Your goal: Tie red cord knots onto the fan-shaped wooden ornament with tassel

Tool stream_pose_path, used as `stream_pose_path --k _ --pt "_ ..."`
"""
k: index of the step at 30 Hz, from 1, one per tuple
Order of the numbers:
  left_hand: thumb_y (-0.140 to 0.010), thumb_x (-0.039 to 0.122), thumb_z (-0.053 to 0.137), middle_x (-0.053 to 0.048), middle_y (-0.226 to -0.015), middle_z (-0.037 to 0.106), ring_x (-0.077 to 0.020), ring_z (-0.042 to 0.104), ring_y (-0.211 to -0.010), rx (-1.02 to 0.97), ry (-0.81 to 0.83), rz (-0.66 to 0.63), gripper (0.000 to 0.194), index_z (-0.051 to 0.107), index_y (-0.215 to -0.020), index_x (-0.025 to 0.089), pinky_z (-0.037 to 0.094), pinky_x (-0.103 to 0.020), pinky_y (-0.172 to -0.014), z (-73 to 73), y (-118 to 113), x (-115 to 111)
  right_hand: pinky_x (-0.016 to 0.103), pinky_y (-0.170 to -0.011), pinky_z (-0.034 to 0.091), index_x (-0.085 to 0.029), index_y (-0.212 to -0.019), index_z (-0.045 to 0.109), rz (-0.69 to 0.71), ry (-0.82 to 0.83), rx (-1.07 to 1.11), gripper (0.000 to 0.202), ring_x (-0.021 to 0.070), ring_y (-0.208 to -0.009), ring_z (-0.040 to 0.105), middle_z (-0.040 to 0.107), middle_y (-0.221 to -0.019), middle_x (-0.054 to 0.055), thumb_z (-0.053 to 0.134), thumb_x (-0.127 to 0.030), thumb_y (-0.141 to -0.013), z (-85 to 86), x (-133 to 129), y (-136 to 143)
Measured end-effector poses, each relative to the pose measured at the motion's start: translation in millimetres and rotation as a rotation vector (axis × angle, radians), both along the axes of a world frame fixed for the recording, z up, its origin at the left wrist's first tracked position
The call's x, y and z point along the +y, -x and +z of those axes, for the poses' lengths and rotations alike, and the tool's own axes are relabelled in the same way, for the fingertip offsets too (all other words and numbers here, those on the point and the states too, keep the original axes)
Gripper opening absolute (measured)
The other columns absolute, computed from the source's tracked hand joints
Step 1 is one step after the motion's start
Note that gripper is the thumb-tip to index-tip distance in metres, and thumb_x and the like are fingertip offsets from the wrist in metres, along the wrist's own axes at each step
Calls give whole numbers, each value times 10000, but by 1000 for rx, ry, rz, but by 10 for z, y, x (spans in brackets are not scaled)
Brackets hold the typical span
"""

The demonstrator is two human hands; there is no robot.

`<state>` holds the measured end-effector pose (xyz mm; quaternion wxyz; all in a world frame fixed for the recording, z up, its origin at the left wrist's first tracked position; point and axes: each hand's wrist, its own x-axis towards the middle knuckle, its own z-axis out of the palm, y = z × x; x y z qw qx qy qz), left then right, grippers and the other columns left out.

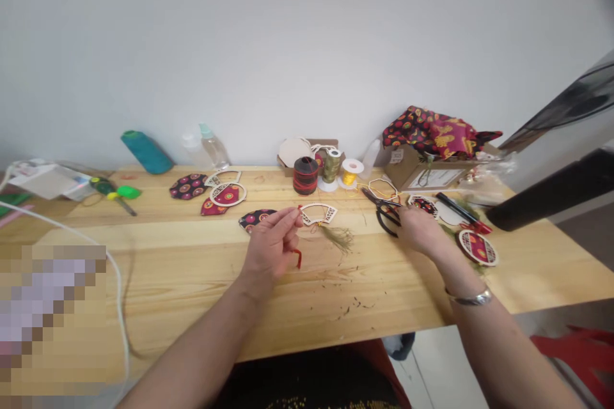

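Observation:
My left hand (274,239) pinches a thin red cord (298,260) between thumb and fingertips, and its end dangles below the hand. Just beyond those fingers lies a fan-shaped wooden frame (330,213) with cut-out patterns. An olive-green thread tassel (338,238) lies below the frame. My right hand (421,230) is closed over one handle of black scissors (387,222), which lie on the table with blades pointing away to the left; its fingertips are mostly hidden. A dark patterned fabric piece (254,220) sits partly behind my left hand.
Thread spools stand at the back: dark red-and-black (306,177), green (330,166) and yellow (352,174). A cardboard box (407,169) holds patterned cloth (432,131). On the left are a teal thread cone (146,152), a screwdriver (112,195) and a white cable (118,275). A black post (551,192) rises at right.

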<state>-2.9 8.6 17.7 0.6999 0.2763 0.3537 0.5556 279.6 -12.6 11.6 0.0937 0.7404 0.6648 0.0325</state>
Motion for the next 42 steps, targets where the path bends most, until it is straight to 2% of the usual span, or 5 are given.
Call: stream_pose_path --k 8,15,23,28,42 --pt "-626 187 763 19 -569 581 15 282 -381 -17 -65 -24 121 697 -692 110 220 -119 -353 97 13 -97 300 -703 439 -95 -912 645 -68 80 30 247 279 -890 652 682 -930 196 511 -198 -733 92 -136 -58" --pt "-676 175 724 -1 -590 601 5 304 -397 12 -143 18 76 717 -742 137 244 -120 -367 269 54 -245 316 -605 411 -125 -763 640 -183 75 59 379 300 -777 664 679 -754 189 429 -431 -838 197 -265 63" --pt "-741 163 685 8 -594 590 -7 328 -423 60 -226 43 40 721 -758 165 278 -113 -384 373 74 -390 237 -607 424 -184 -880 548 240 -109 728 119 149 -672 566 612 -759 18 525 -250 -784 216 -445 414" --pt "-714 152 703 8 -565 585 -22 370 -441 85 -238 67 70 731 -771 181 299 -111 -389 443 88 -471 347 -765 450 -144 -1017 536 416 -236 512 442 254 -912 565 608 -978 107 659 -432 -704 316 -475 673" --pt "-673 172 749 0 -565 617 -44 442 -473 105 -261 104 92 748 -757 209 318 -121 -389 511 130 -584 332 -694 399 -125 -905 563 678 -245 260 319 223 -806 510 585 -892 106 611 -389 -733 331 -460 956"
